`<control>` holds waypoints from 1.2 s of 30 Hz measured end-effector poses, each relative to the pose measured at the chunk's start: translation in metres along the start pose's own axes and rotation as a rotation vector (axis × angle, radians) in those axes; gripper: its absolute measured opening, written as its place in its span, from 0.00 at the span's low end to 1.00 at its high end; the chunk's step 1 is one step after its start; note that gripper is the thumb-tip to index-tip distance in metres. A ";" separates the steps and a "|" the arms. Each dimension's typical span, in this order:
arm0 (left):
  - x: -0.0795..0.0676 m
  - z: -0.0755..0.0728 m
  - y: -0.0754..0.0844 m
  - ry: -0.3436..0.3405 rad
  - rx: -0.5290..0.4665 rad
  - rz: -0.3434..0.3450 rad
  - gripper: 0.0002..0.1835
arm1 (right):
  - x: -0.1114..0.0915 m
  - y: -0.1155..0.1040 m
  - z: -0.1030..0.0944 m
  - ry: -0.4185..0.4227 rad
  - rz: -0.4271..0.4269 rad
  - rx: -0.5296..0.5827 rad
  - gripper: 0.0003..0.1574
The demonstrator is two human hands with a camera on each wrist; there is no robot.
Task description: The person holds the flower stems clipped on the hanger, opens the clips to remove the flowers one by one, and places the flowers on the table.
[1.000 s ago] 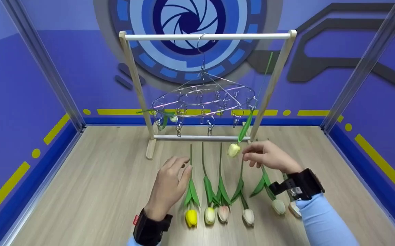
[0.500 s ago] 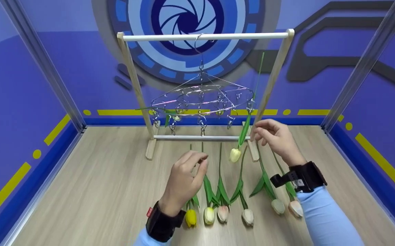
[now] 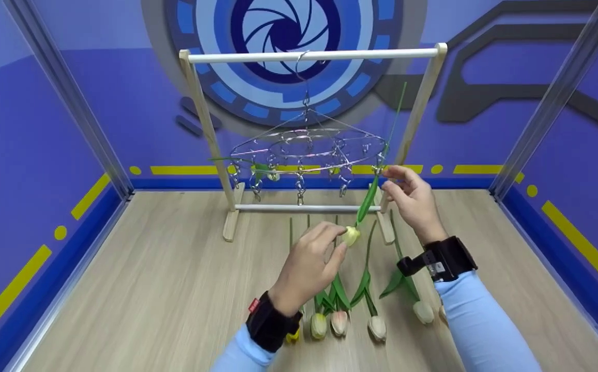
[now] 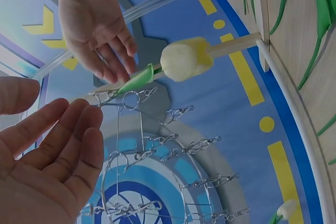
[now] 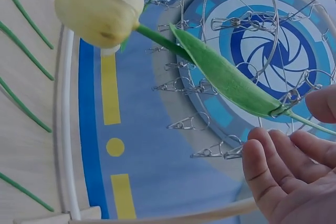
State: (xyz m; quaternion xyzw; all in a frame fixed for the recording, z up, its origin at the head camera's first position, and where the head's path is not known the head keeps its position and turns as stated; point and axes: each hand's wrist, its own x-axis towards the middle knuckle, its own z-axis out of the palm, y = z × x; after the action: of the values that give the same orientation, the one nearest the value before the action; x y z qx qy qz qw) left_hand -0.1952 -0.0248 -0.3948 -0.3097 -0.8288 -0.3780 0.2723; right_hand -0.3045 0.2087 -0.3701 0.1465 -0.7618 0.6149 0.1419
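Note:
A pale yellow tulip hangs flower-down at the right side of a round metal clip hanger, its stem held by a clip. My right hand is beside that clip, thumb and fingers apart with nothing gripped. Loosely bent, the fingers of my left hand overlap the flower's edge in the head view; the left wrist view shows this hand holding nothing. Another tulip with a white flower hangs sideways at the hanger's left.
A wooden stand with a white top rail carries the hanger. Several tulips lie in a row on the table, among them a pink one and a white one. Printed walls enclose the back and sides.
My left hand has moved right and up to the hanging flower. My right hand has risen from beside the flower to the clip. The hanger has turned slightly.

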 end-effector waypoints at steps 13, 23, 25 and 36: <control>0.018 0.018 -0.003 -0.061 0.094 -0.017 0.15 | -0.002 0.002 0.017 0.069 0.019 0.107 0.20; 0.017 0.030 -0.009 0.007 0.183 0.017 0.15 | -0.012 -0.002 0.025 0.054 -0.013 0.174 0.12; 0.018 0.031 -0.010 0.029 0.183 0.009 0.16 | -0.016 -0.003 0.026 0.041 -0.019 0.169 0.11; 0.020 0.035 -0.018 0.122 0.263 -0.026 0.18 | -0.030 -0.005 0.035 -0.012 -0.032 0.092 0.11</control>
State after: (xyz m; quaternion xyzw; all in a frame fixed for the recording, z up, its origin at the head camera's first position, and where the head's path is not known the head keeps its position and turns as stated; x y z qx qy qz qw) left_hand -0.2292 0.0003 -0.4092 -0.2369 -0.8571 -0.2879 0.3555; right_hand -0.2763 0.1748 -0.3848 0.1687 -0.7311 0.6460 0.1405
